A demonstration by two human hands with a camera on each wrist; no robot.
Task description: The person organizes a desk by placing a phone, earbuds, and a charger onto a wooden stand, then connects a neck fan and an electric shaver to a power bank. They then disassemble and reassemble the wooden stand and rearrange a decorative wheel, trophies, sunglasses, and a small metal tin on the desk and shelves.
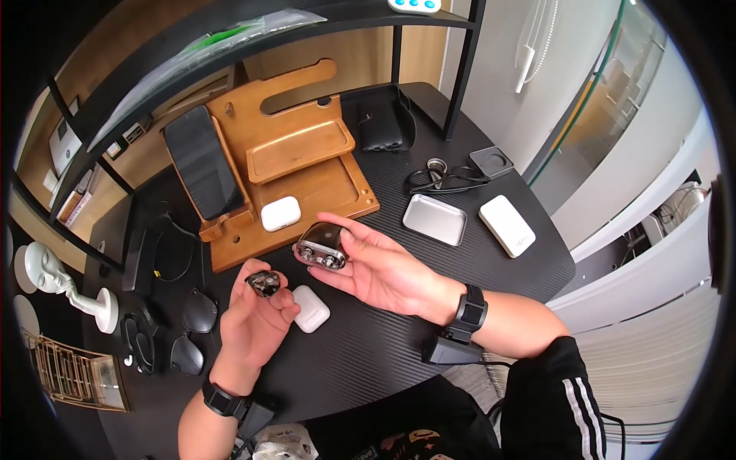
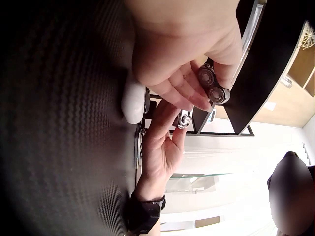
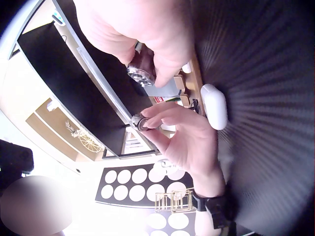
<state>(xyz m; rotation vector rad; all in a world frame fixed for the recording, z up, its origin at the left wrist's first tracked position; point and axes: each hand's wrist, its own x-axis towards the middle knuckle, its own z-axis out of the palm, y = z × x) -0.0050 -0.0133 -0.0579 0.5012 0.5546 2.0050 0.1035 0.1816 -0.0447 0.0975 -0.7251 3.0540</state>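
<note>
Between its thumb and fingers my left hand [image 1: 253, 326] pinches a detached shaver head [image 1: 263, 284]. Two round cutters show on this shaver head [image 2: 215, 87] in the left wrist view. My right hand [image 1: 387, 276] grips a small dark electric shaver body [image 1: 322, 236] with a shiny rim. Its end, with two metal drive parts exposed, faces the left hand. The two pieces are apart, a short gap between them. Below the hands, a white rounded case [image 1: 312, 310] lies on the black textured desk [image 1: 368, 349].
Behind the hands stands a wooden organizer [image 1: 299, 199] holding a phone [image 1: 203, 161] and a second white case [image 1: 280, 214]. To the right lie a metal tin tray [image 1: 435, 220], a white box [image 1: 507, 225] and a coiled cable [image 1: 445, 180]. Sunglasses [image 1: 199, 310] lie left.
</note>
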